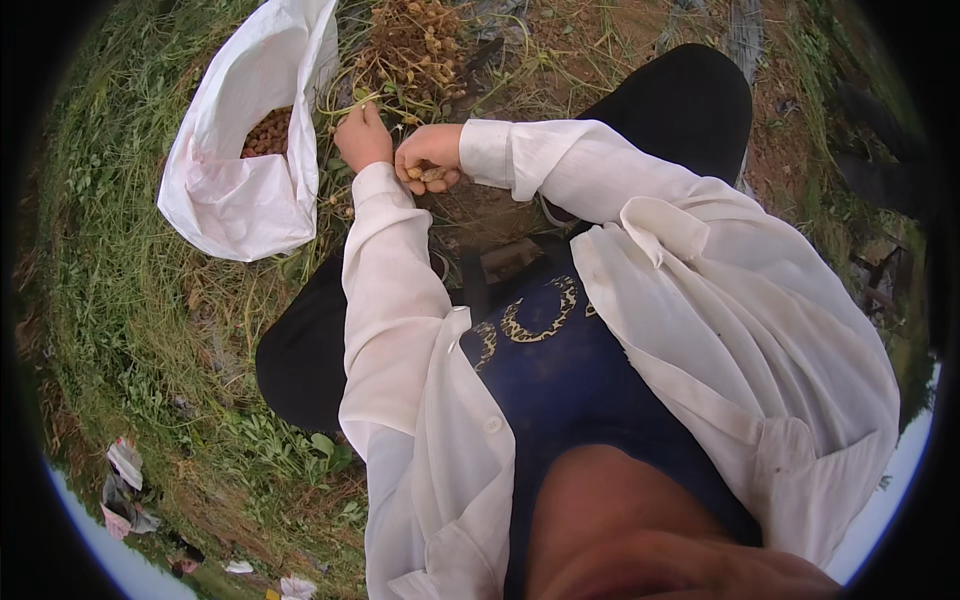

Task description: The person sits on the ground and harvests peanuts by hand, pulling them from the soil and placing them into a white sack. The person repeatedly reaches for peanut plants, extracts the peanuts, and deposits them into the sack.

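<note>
My left hand (364, 138) has its fingertips closed on a thin green peanut plant stem (363, 99), close to the right side of a white woven sack (225, 97). Just to its right, my right hand (430, 157) is curled around several peanuts in their shells (426, 174). The two wrists nearly touch. Beyond the hands lies a heap of uprooted peanut plants (412, 49) with many brown pods on the roots. The sack's mouth gapes, and unshelled peanuts (268, 135) show inside it.
Cut green vines (127, 247) cover the ground on the left. Bare soil and a strip of plastic film (745, 37) are at upper right. My bent knees in black trousers (675, 105) flank the hands. Pale bags or cloths (126, 480) lie at lower left.
</note>
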Demonstrator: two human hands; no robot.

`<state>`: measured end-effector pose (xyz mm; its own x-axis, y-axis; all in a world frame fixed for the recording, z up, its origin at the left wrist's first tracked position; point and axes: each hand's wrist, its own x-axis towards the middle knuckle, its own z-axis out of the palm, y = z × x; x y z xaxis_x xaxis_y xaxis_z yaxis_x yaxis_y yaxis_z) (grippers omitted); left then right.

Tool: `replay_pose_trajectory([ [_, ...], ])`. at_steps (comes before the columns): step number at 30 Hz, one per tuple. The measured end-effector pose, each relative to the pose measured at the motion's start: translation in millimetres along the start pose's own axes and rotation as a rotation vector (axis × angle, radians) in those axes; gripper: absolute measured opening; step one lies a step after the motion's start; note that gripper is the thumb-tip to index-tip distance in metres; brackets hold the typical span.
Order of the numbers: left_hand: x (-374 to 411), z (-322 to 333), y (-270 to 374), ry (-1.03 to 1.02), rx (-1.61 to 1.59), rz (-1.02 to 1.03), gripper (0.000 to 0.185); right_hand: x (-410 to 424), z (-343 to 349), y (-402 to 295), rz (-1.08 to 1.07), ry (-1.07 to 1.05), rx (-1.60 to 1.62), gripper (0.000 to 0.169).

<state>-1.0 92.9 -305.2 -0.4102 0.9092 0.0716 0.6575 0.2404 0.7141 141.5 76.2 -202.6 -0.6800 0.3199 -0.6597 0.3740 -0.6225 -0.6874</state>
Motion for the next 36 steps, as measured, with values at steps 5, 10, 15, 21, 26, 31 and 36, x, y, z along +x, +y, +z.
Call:
replay_pose_trajectory([
  [5,4.5,2.7,1.7,0.048,-0.126,-0.01,0.028,24.8,-75.6,64.5,0.148,0.324,0.399,0.047],
  [10,6.2,6.6,0.1,0.065,-0.216,-0.015,0.03,31.4,-129.1,57.6,-0.05,0.832,0.476,0.022],
  [15,1.0,1.5,-4.9,0.038,-0.154,-0.018,0.031,48.2,-134.8,24.0,-0.133,0.83,0.299,0.038],
  [21,0.8,-1.0,3.8,0.004,-0.075,-0.021,0.034,63.9,-143.0,8.6,0.091,0.792,-0.529,0.056],
  [26,0.1,1.7,14.0,0.063,-0.082,0.0,0.039,69.0,-149.4,4.5,0.151,0.882,-0.361,0.047],
  [31,1.9,0.4,14.0,0.022,-0.051,-0.002,0.038,57.6,-146.5,-4.8,0.105,0.674,-0.282,0.035],
  [36,0.7,3.1,22.5,-0.034,0.116,-0.132,0.039,18.5,-140.5,-20.4,-0.008,0.464,-0.24,0.03],
])
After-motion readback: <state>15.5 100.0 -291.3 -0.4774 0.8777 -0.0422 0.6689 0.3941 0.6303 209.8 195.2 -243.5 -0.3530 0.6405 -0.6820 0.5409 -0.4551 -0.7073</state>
